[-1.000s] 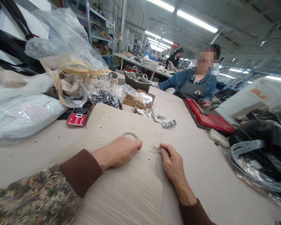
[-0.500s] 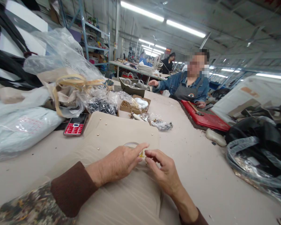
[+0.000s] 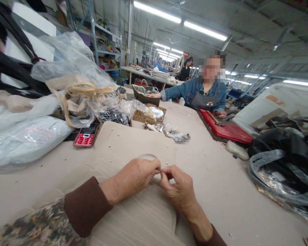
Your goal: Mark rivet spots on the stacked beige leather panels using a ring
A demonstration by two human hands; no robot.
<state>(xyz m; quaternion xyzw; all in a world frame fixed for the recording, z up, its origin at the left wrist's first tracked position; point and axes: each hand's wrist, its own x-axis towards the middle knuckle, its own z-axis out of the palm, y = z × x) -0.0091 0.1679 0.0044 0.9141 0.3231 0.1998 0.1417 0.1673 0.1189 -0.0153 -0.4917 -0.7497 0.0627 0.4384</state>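
Note:
A beige panel (image 3: 133,138) with several small metal studs lies in front of me, over a stack of pale, striped-looking sheets (image 3: 125,218). Above it my left hand (image 3: 136,174) is closed, thumb and fingertips pinched together. My right hand (image 3: 178,184) pinches too, its fingertips touching those of the left. Whatever is between the fingertips is too small and covered to name. Just beyond my left hand the edge of a round, pale ring-like shape (image 3: 147,156) shows on the panel; the rest is hidden by the hand.
Behind the panel stand small cardboard boxes (image 3: 141,118) and plastic bags of metal parts (image 3: 178,135). A red keypad phone (image 3: 85,135) lies left. At right are a red board (image 3: 228,128) with a hammer (image 3: 215,118) and black bags (image 3: 279,164). A co-worker (image 3: 205,89) sits opposite.
My two hands have come together, fingertips now meeting; a yellow bit seen by the left fingers is now hidden. The co-worker's arm has reached out to the dark olive piece.

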